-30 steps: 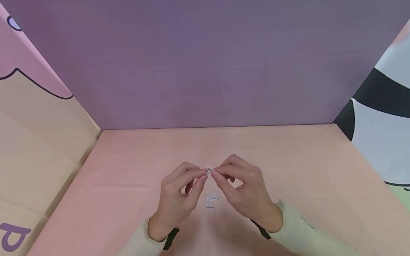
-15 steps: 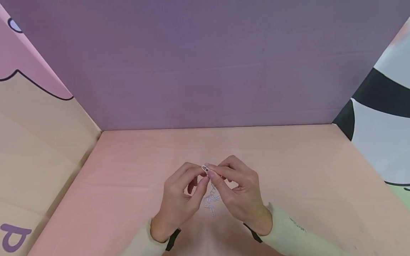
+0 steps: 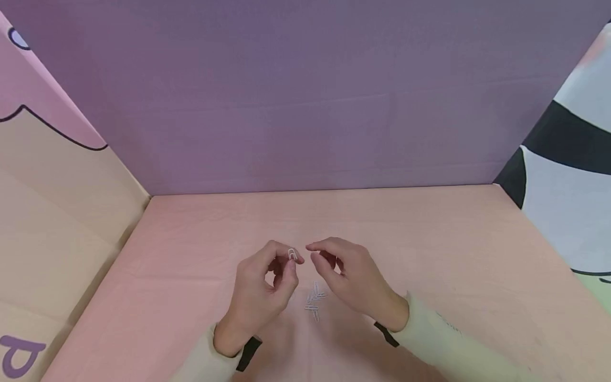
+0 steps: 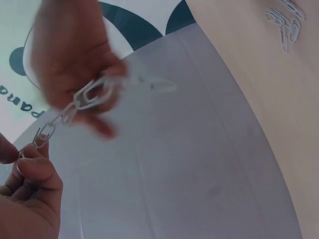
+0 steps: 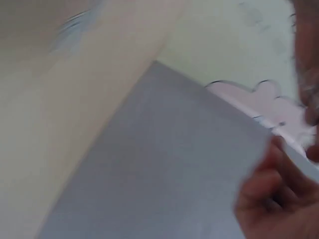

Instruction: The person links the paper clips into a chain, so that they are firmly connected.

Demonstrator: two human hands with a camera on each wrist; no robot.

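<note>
My left hand pinches a white paper clip between thumb and forefinger, a little above the pink tabletop. In the left wrist view this hand holds the end of a short chain of linked clips that trails away across my blurred right hand. My right hand hovers just right of the clip with fingers loosely curled and thumb and forefinger apart; I see nothing in it. A small pile of loose clips lies on the table below and between the hands, also seen as loose clips. The right wrist view is blurred.
A purple back wall closes the far side. A tan and pink printed panel stands on the left, a black-and-white printed panel on the right. Cream sleeves cover both forearms.
The two hands were pinching the clips together; now they have drawn apart. The left hand keeps the clip and has moved left, and the right hand has let go and moved right.
</note>
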